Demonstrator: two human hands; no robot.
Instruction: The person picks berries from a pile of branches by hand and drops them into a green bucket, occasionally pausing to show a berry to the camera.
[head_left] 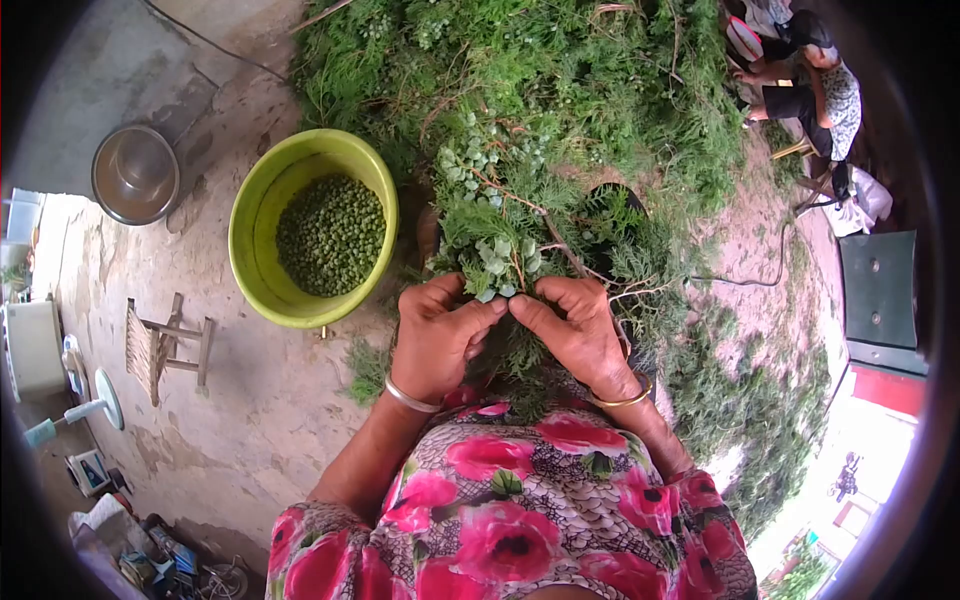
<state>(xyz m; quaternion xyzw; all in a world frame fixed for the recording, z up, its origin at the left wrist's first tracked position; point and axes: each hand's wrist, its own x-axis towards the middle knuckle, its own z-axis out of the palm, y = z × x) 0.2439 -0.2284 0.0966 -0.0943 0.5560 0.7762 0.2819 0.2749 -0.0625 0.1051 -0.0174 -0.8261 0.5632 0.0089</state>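
Note:
My left hand [442,328], with a silvery bangle at its wrist, pinches at the near end of a leafy green sprig [497,260] that bears pale green cones. My right hand [577,332], a gold bangle at its wrist, meets it there, thumb tips almost touching, fingers closed on the same sprig. A brown forked branch [560,240] runs through the foliage beyond my hands. Left of them stands a yellow-green bucket [250,240], partly filled with small round green cones [332,236].
A large heap of cut branches [540,80] spreads beyond my hands. On the left are a metal bowl [136,175] and a woven stool [150,350]. A seated person [835,100] is at the upper right, near a dark green panel [880,290]. Loose greenery lies at right.

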